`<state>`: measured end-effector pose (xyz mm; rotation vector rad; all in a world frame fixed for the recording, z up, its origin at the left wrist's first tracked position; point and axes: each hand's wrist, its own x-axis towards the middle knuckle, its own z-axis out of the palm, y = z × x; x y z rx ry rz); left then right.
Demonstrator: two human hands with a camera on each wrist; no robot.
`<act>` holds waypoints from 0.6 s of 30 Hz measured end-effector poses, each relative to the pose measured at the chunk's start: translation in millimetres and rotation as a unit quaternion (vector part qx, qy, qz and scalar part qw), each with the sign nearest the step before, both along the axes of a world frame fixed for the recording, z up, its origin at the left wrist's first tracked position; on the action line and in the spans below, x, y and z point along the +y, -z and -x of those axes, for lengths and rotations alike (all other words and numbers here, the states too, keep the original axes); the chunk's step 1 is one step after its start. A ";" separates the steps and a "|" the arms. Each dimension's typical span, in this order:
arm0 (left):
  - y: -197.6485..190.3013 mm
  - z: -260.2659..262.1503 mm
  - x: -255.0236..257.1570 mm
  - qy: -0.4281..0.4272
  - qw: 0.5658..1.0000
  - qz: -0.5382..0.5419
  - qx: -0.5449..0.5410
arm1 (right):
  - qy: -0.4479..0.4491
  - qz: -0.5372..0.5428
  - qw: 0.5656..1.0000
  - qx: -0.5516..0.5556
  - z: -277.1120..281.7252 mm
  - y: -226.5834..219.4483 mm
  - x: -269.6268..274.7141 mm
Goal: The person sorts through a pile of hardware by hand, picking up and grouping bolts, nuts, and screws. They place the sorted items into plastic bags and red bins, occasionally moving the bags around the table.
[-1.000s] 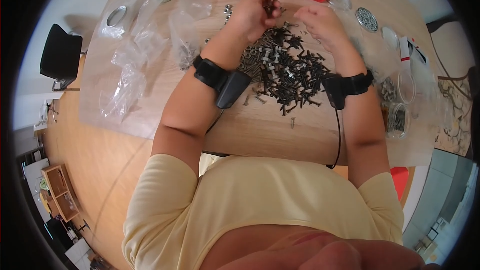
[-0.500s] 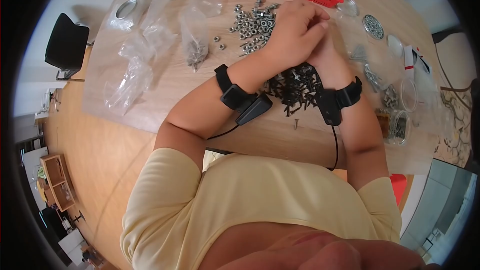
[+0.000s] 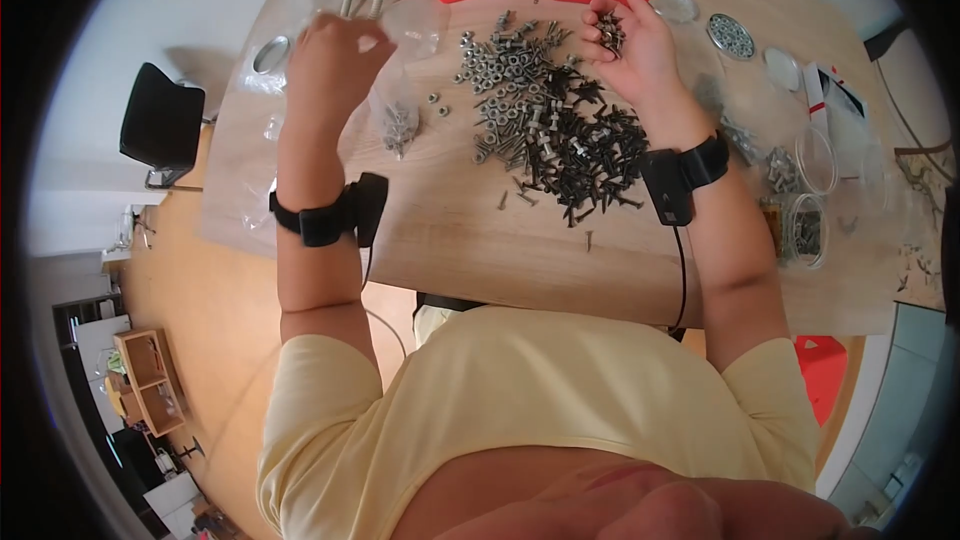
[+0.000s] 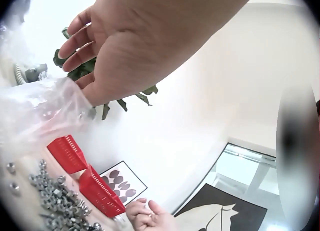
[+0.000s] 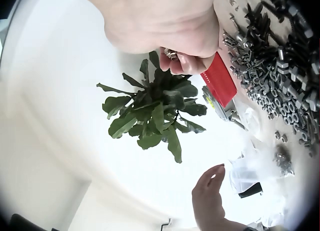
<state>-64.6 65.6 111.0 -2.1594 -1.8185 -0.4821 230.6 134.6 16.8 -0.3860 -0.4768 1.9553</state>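
Cupping probably light, slippery screws [image 3: 611, 36] best pinched by their shanks, the right hand [image 3: 645, 58] curls its fingers beyond and right of the pile [image 3: 596, 148], while the left hand [image 3: 330, 68], left of it, has open fingers.

Soft, even indoor light falls on the table [image 3: 520, 270], whose edges bow under heavy fisheye distortion into black corners. Beyond it, the wall [image 4: 200, 96] washes out nearly white in both wrist views. On it, the plastic bag [image 4: 42, 113] glares, hazy and blurred.
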 end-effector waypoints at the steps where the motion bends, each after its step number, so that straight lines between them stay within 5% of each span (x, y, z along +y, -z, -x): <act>1: 1.2 3.6 -5.2 0.005 1.000 -0.001 0.007 | 0.003 0.001 1.000 0.005 -0.5 -1.5 0.0; 3: 4.9 6.3 -15.7 -0.068 0.989 0.123 -0.049 | 0.007 0.002 1.000 0.013 -5.5 -0.5 2.0; 6: 14.8 13.1 -18.7 -0.055 0.981 0.153 -0.110 | 0.000 -0.052 0.998 0.040 -19.5 3.4 11.4; 13: -18.2 -5.3 -21.0 -0.075 0.985 0.093 -0.120 | 0.084 -0.078 0.988 0.101 -37.3 -23.2 9.8; 18: -38.6 -60.2 -20.0 -0.008 0.947 0.076 -0.313 | 0.103 -0.092 0.981 0.134 -36.9 -43.1 -7.0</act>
